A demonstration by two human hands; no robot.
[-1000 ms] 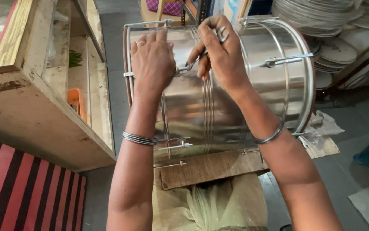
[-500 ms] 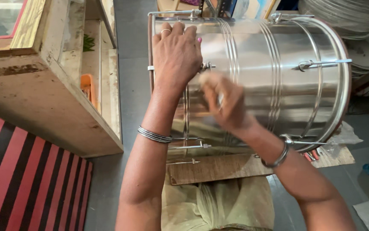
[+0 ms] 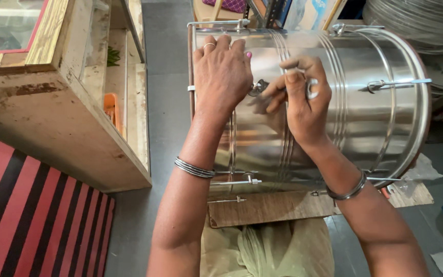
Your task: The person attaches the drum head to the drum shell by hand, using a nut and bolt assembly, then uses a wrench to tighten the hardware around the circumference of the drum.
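Observation:
A large shiny steel drum (image 3: 365,118) lies on its side on a wooden board (image 3: 278,208), right in front of me. My left hand (image 3: 222,72) lies flat on the drum's upper left side, fingers spread, next to a small metal fitting (image 3: 257,87). My right hand (image 3: 301,95) is curled beside that fitting, fingertips pinched on a small metal piece against the drum wall. What the fingers pinch is too small to name. Thin rods with clasps (image 3: 393,83) run along the drum.
A worn wooden counter with a glass top (image 3: 52,97) stands at the left, an orange item on its inner shelf. A red and black striped mat (image 3: 31,220) lies at the lower left. Stacked steel plates (image 3: 421,20) sit at the top right. Grey floor surrounds the board.
My right hand dropped from the drum's top edge to its middle, beside the small fitting. The left hand stayed pressed on the drum. The view shifted slightly left.

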